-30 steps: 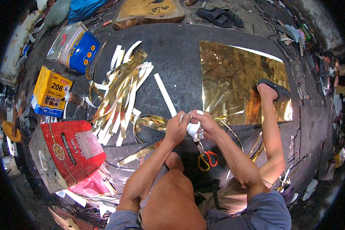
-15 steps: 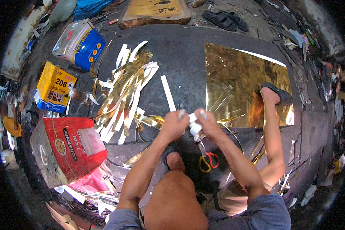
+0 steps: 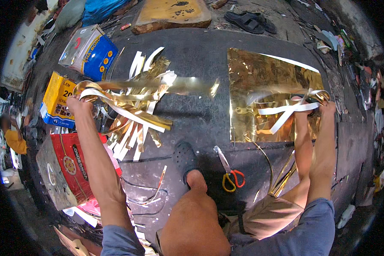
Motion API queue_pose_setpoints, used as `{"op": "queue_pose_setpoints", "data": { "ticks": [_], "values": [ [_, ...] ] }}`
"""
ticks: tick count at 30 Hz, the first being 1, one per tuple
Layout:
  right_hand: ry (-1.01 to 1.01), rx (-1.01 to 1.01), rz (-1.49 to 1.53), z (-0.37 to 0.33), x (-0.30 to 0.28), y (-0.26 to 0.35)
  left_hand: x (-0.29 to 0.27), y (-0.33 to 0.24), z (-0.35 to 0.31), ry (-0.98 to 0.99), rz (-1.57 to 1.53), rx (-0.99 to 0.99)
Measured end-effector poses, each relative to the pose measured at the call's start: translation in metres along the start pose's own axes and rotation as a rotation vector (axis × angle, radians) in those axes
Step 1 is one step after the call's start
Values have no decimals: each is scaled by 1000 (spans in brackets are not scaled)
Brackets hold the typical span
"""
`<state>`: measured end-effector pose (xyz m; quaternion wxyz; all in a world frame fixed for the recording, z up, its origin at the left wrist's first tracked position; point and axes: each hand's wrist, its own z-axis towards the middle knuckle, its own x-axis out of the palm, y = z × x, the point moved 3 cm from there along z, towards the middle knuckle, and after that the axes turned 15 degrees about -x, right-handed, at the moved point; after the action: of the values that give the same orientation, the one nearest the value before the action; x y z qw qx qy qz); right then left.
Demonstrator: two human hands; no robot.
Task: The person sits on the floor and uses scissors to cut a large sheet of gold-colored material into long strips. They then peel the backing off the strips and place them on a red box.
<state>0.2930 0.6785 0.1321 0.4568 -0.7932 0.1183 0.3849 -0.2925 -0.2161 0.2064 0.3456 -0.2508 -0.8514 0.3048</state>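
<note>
My arms are spread wide apart. At the left, my left hand (image 3: 78, 105) is closed on a bunch of gold-and-white strips (image 3: 134, 115) that trail to the right, partly blurred. They hang over a heap of similar strips (image 3: 134, 138). At the right, my right hand (image 3: 327, 107) grips a few shorter looped strips (image 3: 281, 112) above a shiny gold sheet (image 3: 260, 68). Scissors (image 3: 229, 170) with one yellow and one red handle loop lie on the dark mat (image 3: 192, 51) between my feet.
At the left stand a blue-and-white can (image 3: 96, 57), a yellow box (image 3: 55, 96) and a red can (image 3: 68, 166). A wooden block (image 3: 170, 17) and black sandals (image 3: 249, 22) lie at the far side. My shod foot (image 3: 194, 177) rests near the scissors. Another person (image 3: 15, 136) is at the far left.
My hands were together at the middle with strips between them. Now they have swung apart, left and right, each with strips trailing. The scissors have stayed on the mat.
</note>
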Motion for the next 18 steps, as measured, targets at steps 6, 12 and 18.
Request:
{"op": "queue_pose_setpoints", "data": {
  "ticks": [6,12,18],
  "values": [
    [-513,439,1549,-13,12,-52,82,18,-29,289,234,160],
    [-706,83,2340,-20,-148,0,186,-47,-140,495,258,379],
    [-909,-340,2513,-144,-401,88,138,-105,-187,471,64,514]
  ]
}}
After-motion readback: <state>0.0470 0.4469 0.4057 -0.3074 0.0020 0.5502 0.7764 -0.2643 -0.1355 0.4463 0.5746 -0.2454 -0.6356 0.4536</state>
